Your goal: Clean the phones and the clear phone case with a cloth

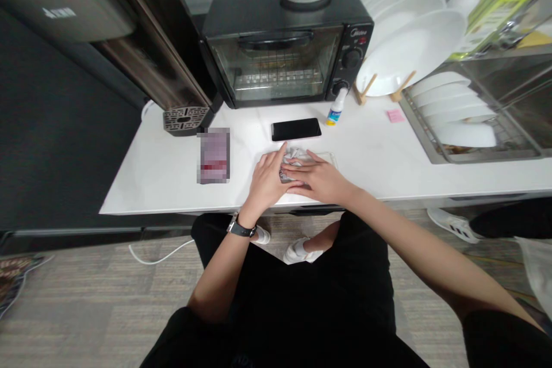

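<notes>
Both of my hands rest on a small grey crumpled cloth (295, 156) that lies on a clear plastic sheet or bag (328, 158) near the front edge of the white counter (164, 178). My left hand (268, 177), with a watch on its wrist, presses the cloth's left side with fingers together. My right hand (319, 178) lies flat over the cloth's right part, fingers stretched toward the left. A black phone (295, 129) lies just behind the cloth.
A black toaster oven (284, 46) stands at the back, a small white bottle (336, 108) beside it. White plates (409, 40) lean in a rack; more sit in a drainer (457, 118). A blurred card (214, 155) lies left, a pink note (395, 115) right. Another person's shoe (452, 224) shows under the counter.
</notes>
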`<state>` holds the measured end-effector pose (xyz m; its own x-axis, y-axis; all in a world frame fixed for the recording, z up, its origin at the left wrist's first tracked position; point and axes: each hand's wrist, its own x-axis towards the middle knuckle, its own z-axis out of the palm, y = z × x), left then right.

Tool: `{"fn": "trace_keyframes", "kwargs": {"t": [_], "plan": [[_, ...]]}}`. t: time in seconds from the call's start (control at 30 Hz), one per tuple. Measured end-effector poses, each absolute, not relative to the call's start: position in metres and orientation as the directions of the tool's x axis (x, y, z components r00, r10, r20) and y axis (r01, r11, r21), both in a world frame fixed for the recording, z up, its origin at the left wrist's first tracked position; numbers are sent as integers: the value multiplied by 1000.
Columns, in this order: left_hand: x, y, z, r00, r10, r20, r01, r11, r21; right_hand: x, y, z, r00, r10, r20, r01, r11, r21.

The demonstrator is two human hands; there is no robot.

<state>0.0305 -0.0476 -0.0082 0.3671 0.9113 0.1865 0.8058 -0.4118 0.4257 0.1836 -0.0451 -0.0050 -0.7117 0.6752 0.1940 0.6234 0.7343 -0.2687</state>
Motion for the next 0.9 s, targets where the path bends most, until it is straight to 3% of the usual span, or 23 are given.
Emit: {"fn": "trace_keyframes", "kwargs": {"t": [0.33,0.63,0.9], "plan": [[29,-46,-10,340,921,189,788,-389,478,247,-61,8,-572,811,126,770,583,-260],[28,-49,-7,342,921,186,795,-389,465,185,-54,-2,-727,668,161,619,738,-270],[27,-48,-8,317,930,186,780,-367,507,228,-52,6,-626,765,150,736,644,-208]]}}
